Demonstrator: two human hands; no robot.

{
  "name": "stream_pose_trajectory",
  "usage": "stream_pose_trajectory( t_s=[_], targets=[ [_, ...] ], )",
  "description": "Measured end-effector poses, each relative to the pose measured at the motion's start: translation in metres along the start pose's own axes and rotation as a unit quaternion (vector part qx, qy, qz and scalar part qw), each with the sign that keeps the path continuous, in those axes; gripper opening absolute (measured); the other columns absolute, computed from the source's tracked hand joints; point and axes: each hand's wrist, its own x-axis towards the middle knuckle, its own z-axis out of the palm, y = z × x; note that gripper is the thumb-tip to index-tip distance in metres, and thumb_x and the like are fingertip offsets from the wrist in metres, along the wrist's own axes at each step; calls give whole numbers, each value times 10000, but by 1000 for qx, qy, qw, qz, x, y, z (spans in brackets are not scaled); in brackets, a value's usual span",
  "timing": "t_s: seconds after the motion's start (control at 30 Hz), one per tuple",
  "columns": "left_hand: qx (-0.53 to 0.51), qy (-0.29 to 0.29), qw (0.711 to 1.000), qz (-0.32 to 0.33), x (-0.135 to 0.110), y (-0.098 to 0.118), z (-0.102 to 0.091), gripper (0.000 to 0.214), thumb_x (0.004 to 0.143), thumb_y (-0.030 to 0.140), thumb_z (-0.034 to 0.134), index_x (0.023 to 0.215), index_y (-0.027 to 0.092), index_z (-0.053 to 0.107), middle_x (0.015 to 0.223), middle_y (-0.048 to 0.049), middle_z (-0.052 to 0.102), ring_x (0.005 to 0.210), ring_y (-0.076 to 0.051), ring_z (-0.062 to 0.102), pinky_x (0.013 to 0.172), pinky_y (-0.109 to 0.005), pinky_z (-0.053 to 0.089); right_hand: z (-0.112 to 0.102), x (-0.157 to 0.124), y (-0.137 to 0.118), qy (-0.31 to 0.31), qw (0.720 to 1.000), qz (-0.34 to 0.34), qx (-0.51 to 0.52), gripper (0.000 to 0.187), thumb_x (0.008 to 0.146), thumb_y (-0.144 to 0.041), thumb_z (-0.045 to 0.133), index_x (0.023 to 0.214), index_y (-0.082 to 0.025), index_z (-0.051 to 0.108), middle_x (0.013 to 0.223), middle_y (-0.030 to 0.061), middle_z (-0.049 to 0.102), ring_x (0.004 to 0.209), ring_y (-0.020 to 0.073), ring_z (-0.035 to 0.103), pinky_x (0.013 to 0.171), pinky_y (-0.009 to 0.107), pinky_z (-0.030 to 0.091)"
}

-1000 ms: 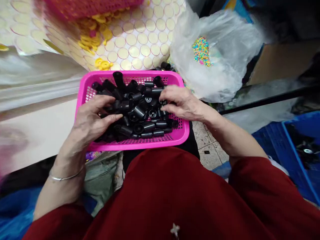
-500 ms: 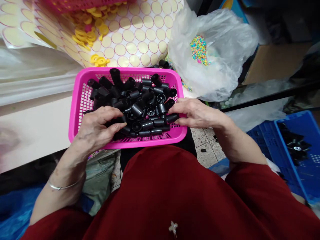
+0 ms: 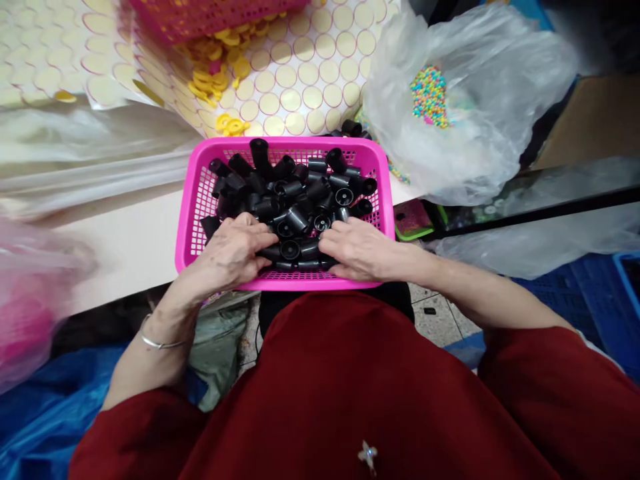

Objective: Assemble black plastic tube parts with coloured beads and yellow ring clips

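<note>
A pink plastic basket [image 3: 184, 220] holds a heap of short black plastic caps [image 3: 297, 219], tube-shaped and closed at one end, lying at all angles. My left hand [image 3: 233, 250] reaches in over the left front part, with thumb and fingers closed on a black cap [image 3: 270, 253]. Opposite it, my right hand [image 3: 356, 248] is inside the right front part, its fingers curled down and pressed together around a dark cap mostly hidden beneath them. Between the two hands lie more caps, one showing its round open end.
Behind the basket, yellow plastic pieces [image 3: 233, 125] lie on a circle-patterned sheet [image 3: 293, 100], near a darker pink basket [image 3: 215, 20]. A clear bag [image 3: 480, 133] with coloured beads [image 3: 429, 97] stands at right. A pink-filled bag [image 3: 30, 313] is at left.
The view has shifted, so the basket appears farther right. My right hand has moved inward from the basket's right rim, closer to my left hand. My left hand stays over the left front caps.
</note>
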Motion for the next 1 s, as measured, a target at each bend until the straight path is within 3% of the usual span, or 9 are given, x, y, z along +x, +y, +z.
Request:
stream_pose_trajectory(
  t_s=[0.1, 0.2, 0.3, 0.37, 0.53, 0.63, 0.73, 0.9, 1.0],
  targets=[
    [-83, 111, 990, -17, 1, -10, -9, 206, 732, 364, 689, 886, 231, 722, 887, -25, 712, 861, -195, 615, 859, -359, 494, 3, 15, 6, 64, 994, 74, -38, 158, 870, -186, 452, 952, -153, 583, 870, 104, 620, 824, 221, 490, 721, 352, 312],
    [-174, 254, 947, -89, -1, -21, -16, 292, 670, 407, 769, 880, 210, 726, 859, -15, 709, 806, -164, 614, 801, -316, 511, -6, 16, 33, 188, 971, 145, 16, 121, 860, -207, 484, 909, -170, 588, 827, 73, 612, 790, 202, 498, 700, 336, 331],
    [-273, 274, 906, -175, -3, -23, -14, 393, 576, 431, 819, 868, 181, 739, 752, -2, 700, 673, -133, 586, 673, -278, 521, -12, 7, 54, 292, 936, 138, 137, 76, 815, -218, 550, 839, -164, 599, 726, 24, 572, 693, 150, 482, 649, 297, 351],
    [-310, 273, 886, -211, -2, -21, -9, 435, 534, 419, 835, 874, 164, 745, 719, -3, 700, 629, -123, 574, 635, -266, 523, -9, 1, 57, 319, 922, 106, 192, 84, 808, -198, 537, 810, -154, 609, 681, 3, 550, 653, 128, 475, 629, 277, 359],
    [-245, 271, 906, -213, -2, -21, -4, 399, 569, 340, 826, 921, 169, 743, 808, -13, 724, 672, -125, 585, 646, -258, 522, 5, -4, 43, 230, 956, 43, 179, 179, 836, -182, 470, 844, -157, 647, 758, 31, 608, 740, 147, 526, 701, 288, 393],
    [-193, 284, 923, -172, -4, -25, -7, 350, 623, 317, 806, 940, 185, 738, 912, -17, 722, 711, -120, 585, 684, -262, 514, 4, -2, 46, 221, 962, 84, 139, 223, 856, -173, 434, 867, -176, 656, 802, 42, 624, 787, 165, 525, 735, 308, 378],
    [-185, 327, 912, -162, -7, -22, -10, 305, 636, 299, 802, 909, 180, 738, 888, -16, 714, 708, -118, 577, 675, -260, 497, -3, -2, 55, 219, 961, 118, 118, 231, 844, -161, 435, 906, -179, 657, 835, 45, 629, 809, 174, 514, 737, 313, 355],
    [-187, 353, 890, -219, -13, -13, -9, 274, 632, 286, 802, 878, 177, 745, 852, -20, 723, 687, -125, 579, 653, -268, 486, -11, -3, 45, 54, 997, 30, 51, 173, 793, -169, 517, 920, -173, 633, 875, 64, 639, 852, 201, 462, 746, 327, 324],
    [-193, 339, 893, -224, -14, -10, -7, 273, 634, 299, 802, 875, 182, 748, 892, -30, 733, 738, -153, 620, 715, -300, 514, -8, 4, 36, 1, 1000, 14, -9, 159, 794, -185, 534, 930, -160, 613, 913, 90, 632, 889, 223, 441, 779, 354, 319]
  ],
)
